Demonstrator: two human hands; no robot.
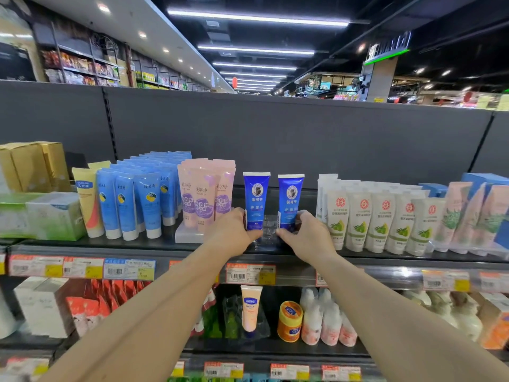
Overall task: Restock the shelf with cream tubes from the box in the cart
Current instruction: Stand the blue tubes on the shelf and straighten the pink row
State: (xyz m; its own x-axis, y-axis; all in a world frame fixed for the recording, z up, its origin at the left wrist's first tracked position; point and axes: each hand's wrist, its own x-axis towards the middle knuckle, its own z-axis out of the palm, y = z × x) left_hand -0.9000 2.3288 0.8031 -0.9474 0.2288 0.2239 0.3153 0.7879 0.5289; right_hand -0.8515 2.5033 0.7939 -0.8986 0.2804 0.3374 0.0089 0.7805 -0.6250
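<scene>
Two dark blue plastic cream tubes, upright in a clear plastic tray (269, 230) on the top shelf (137, 245). Left hand (234, 234) curled around left tube (256, 201); right hand (305, 232) gripping right tube (289, 202), just beside.

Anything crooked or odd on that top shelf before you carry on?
Nothing spilled or damaged. The two dark blue tubes stand upright in a clear tray, alone, with a gap behind them. Left hand and right hand grip their bases.
</scene>
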